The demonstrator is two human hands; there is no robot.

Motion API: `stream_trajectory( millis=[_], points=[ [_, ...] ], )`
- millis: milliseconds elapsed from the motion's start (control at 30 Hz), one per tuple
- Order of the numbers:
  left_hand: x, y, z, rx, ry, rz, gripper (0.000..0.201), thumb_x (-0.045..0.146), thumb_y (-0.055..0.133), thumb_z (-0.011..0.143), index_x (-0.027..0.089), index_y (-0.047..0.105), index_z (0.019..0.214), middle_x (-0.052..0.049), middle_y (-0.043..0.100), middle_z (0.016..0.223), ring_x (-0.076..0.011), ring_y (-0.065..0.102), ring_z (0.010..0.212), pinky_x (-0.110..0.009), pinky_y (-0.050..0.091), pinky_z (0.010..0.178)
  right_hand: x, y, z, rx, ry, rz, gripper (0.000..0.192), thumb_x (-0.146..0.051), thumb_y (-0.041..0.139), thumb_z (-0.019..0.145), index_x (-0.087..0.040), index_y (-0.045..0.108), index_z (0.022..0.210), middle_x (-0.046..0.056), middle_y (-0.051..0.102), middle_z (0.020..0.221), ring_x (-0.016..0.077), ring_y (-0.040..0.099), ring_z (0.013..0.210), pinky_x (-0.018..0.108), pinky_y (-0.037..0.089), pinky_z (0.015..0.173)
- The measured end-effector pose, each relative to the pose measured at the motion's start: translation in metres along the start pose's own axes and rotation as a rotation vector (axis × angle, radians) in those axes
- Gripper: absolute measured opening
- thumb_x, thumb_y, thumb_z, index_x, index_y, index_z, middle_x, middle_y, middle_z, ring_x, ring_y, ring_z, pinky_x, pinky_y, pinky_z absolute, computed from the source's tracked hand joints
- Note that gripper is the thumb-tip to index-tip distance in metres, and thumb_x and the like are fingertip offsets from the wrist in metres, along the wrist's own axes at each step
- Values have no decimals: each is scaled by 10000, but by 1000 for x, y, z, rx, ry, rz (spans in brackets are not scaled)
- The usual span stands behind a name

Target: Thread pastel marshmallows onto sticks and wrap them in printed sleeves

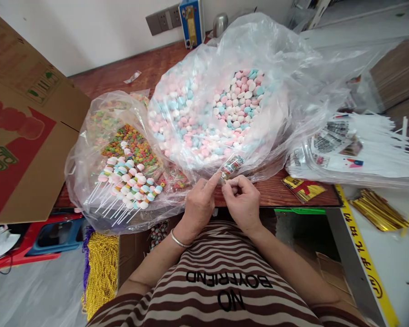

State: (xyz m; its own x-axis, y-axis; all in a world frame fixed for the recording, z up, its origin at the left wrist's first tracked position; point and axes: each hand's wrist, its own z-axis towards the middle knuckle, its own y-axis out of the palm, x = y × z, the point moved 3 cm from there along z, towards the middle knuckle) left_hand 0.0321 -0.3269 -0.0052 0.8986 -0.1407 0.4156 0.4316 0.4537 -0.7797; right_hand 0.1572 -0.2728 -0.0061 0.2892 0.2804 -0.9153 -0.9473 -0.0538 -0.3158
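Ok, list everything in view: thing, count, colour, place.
big candy bag: one, clear, pink, white and blue candies inside, table centre
small bag: one, clear, candy skewers and multicoloured bits inside, table left
candy skewers: many, pastel on white sticks, in the small bag
cardboard box: one, brown and red, far left
wrapper stack: one pile, clear with print, table right
gold twist ties: one bundle, white surface at right
printed wrapper: one, small, at the fingertips
bracelet: one, silver, left wrist
left hand: forefinger out, touching the printed wrapper
right hand: pinch grip on the printed wrapper
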Motion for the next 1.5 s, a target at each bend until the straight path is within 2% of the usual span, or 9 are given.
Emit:
stream_trajectory(
  millis=[300,433,600,767,933,1067,1200,1300,1500],
  points=[
    [-2,2,1,15,-94,-75,345,218,470,1016,207,700,1273,-54,640,804,-153,578,738,-248,474,699,-6,-2,-5,-110,-267,-371,297,-185,531,945,-248,452,666,16,522,672,177,473,655,321,341,636],
    [-6,1,8,66,-355,-454,219,251,604,945,185,758,1086,-72,700,862,-169,623,796,-294,511,755,2,0,-3,-120,-103,-134,268,-244,565,948,-233,512,685,10,543,697,163,484,649,309,379,647],
    [-8,13,13,3,-866,-1277,301,378,834,737,148,721,896,32,581,631,-70,477,505,-205,371,470,18,8,5,-225,200,400,276,-437,667,893,-223,597,735,-3,612,715,166,553,704,304,469,689],
    [-3,18,16,-56,-992,-1524,386,343,919,596,128,683,813,34,577,663,-26,434,483,-170,294,429,22,8,10,-316,319,562,358,-551,760,785,-230,668,913,23,706,876,187,625,780,320,518,717],
    [-4,22,9,-84,-859,-1360,336,429,796,771,168,673,942,53,537,643,-52,404,455,-199,293,418,21,3,13,-386,273,423,287,-481,686,846,-202,651,787,8,662,747,159,557,672,302,456,656],
    [-7,15,7,-134,-466,-746,264,334,540,975,174,683,1128,-17,624,740,-144,570,640,-277,474,632,23,1,15,-359,169,246,226,-417,613,879,-200,628,820,7,633,729,173,544,694,305,421,661],
    [-6,14,5,-190,-145,-230,340,175,421,978,122,645,1229,-132,686,946,-238,644,893,-346,501,793,24,-2,14,-360,142,74,224,-381,594,874,-217,552,727,-22,524,627,149,430,594,298,334,571],
    [-6,16,4,-159,-154,-190,290,174,425,983,130,642,1170,-123,684,924,-229,645,857,-329,491,768,22,-3,13,-372,124,114,239,-373,581,886,-221,524,711,-21,522,653,148,444,615,297,357,590],
    [-7,18,11,-65,-409,-530,224,277,483,992,167,677,969,2,630,698,-134,557,640,-243,424,631,15,-1,10,-345,80,220,189,-357,587,926,-194,650,854,28,666,833,186,592,798,311,459,752]
  ],
)
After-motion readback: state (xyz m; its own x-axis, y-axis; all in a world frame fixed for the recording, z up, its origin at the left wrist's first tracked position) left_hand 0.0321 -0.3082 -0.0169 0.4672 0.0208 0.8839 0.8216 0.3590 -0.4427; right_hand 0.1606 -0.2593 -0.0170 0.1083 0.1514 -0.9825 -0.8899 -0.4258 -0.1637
